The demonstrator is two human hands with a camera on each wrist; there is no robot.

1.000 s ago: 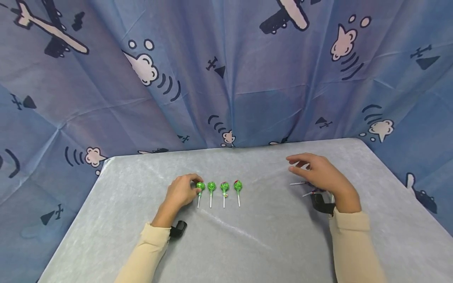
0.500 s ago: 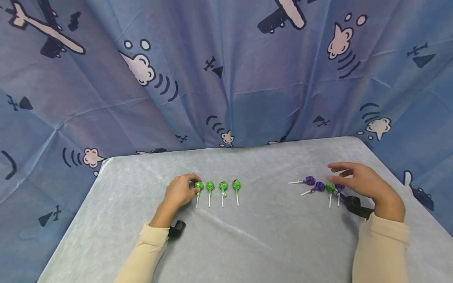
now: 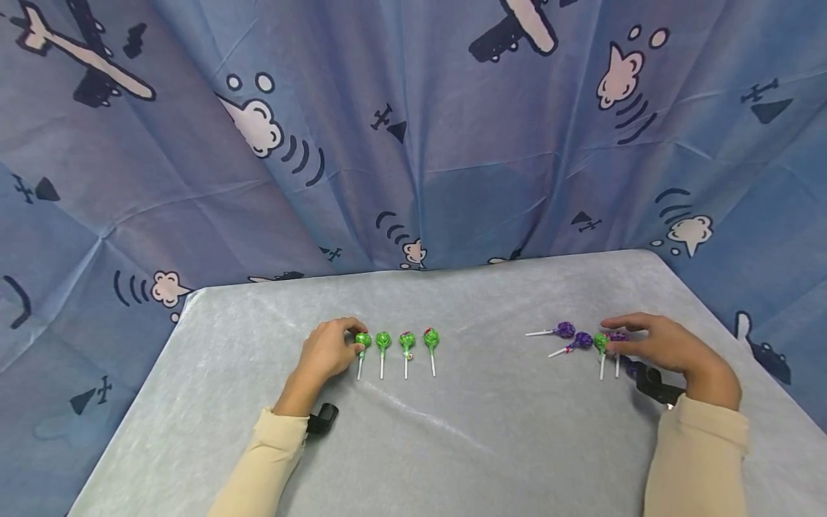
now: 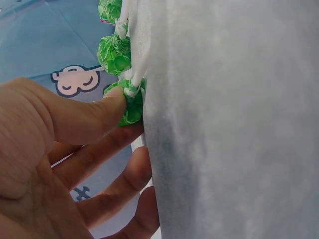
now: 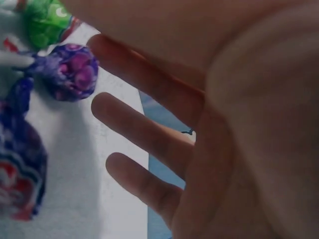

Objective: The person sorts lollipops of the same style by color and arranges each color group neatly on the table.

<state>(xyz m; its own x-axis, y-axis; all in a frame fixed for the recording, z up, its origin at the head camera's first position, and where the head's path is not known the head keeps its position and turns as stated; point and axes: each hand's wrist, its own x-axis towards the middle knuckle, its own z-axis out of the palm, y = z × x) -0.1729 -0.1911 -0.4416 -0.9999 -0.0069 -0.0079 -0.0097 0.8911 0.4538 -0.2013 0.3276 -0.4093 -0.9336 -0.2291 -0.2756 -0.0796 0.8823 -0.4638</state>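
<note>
Toward the left of the table my left hand pinches the leftmost green lollipop between thumb and index finger; its stick points toward me. Beside it lie a second green lollipop, a third green lollipop and one more green lollipop, in a row. My right hand hovers at the right with fingers nearly straight. Its thumb tip is beside another green lollipop, and a purple lollipop lies by the fingertips; whether they touch is unclear.
Two more purple lollipops lie left of my right hand: one purple lollipop farther back, another purple lollipop nearer. A large purple wrapper shows in the right wrist view. A blue printed curtain hangs behind the white-covered table.
My right hand has moved right, uncovering the purple lollipops and a green one, then lowered toward that green lollipop. The left hand has stayed on the leftmost green lollipop.
</note>
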